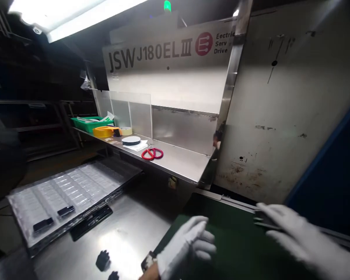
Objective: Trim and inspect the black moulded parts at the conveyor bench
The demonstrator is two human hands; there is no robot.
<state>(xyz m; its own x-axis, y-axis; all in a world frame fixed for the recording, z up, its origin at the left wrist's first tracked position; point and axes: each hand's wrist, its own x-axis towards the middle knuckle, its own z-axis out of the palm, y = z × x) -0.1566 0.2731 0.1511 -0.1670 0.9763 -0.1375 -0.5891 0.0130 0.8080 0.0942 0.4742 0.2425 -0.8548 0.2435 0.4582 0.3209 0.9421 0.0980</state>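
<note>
Gloves, white, cover both hands above a dark green belt (pixel 236 241) at the lower right. The right hand (pixel 303 237) lies flat with fingers spread, its fingertips touching a small dark part (pixel 261 218) at the belt's far edge; whether it grips the part I cannot tell. The left hand (pixel 189 243) is loosely curled and holds nothing. To the left, on the steel surface (pixel 128 233), a clear tray (pixel 67 192) carries two black pieces. Red scissors (pixel 152 153) lie on the shelf (pixel 181 161) beyond
</note>
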